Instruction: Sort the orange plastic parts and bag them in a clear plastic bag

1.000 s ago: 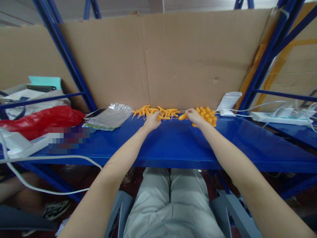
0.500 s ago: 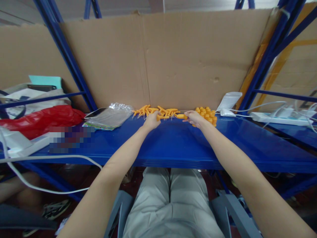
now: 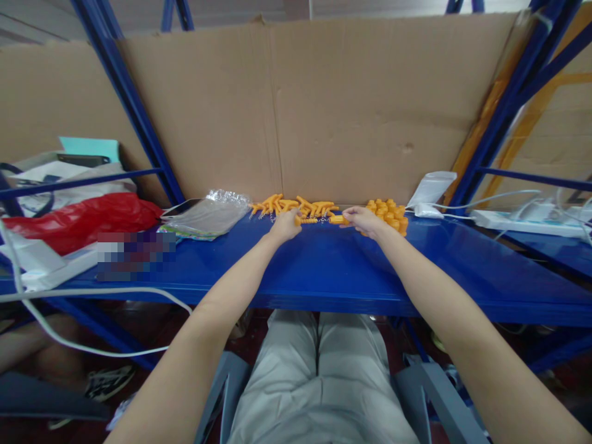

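Note:
Near the back of the blue shelf, my left hand (image 3: 285, 226) is closed on an orange piece with a ribbed, rod-like end (image 3: 309, 220) that points right. My right hand (image 3: 362, 219) pinches a short, blocky orange piece (image 3: 337, 219), its free end facing the rod across a small gap. Behind my left hand lies a row of orange branched pieces (image 3: 267, 204) with small metallic chains or coils beside them. Just beyond my right hand sits a cluster of short, knobby orange pieces (image 3: 391, 214). My fingers partly hide both held pieces.
Cardboard (image 3: 342, 111) stands behind the blue shelf (image 3: 324, 265). Clear plastic bags (image 3: 203, 219) and a red bag (image 3: 92, 219) lie left. A white packet (image 3: 430, 191) and a power strip (image 3: 527, 223) are right. A white cable (image 3: 92, 350) hangs at the front left.
The whole view has shifted slightly to the left and down at the table. Both hands keep their holds, and the gap between the two orange pieces looks about the same.

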Demonstrator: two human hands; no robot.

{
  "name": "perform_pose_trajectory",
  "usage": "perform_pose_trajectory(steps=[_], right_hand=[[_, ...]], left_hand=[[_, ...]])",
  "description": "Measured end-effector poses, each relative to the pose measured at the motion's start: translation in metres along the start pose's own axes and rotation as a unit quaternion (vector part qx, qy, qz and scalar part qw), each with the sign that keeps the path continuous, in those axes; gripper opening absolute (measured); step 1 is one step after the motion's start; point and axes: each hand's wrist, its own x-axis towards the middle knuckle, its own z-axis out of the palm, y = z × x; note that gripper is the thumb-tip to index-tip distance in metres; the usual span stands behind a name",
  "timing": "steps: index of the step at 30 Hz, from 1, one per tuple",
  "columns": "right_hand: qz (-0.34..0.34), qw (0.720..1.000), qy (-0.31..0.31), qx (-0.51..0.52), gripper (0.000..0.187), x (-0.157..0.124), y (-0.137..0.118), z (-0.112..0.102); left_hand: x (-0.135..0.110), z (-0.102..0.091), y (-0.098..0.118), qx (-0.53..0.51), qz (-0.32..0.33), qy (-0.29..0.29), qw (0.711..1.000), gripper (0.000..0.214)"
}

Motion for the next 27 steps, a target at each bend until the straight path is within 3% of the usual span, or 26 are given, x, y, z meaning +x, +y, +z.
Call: perform_pose_trajectory(steps=[5,15,22,27], right_hand=[[-0.022,1.000,-0.006,0.007,0.016,0.002,0.002,0.000],[-0.068,0.997,-0.028,0.023,0.015,0.007,0.013,0.013],[-0.036,0.999,-0.008,-0.012,0.035,0.001,0.006,0.011],[-0.011,1.000,-0.003,-0.027,0.037,-0.006,0.002,0.013]], left_hand=[[-0.001,-0.002,0.000,-0.010,0.006,-0.003,1.000,0.046],[0.002,0.008,-0.003,-0.019,0.080,0.020,0.996,0.039],[0.002,0.005,0.000,-0.028,0.079,0.016,0.996,0.039],[0.000,0.005,0.003,-0.017,0.090,0.021,0.996,0.039]])
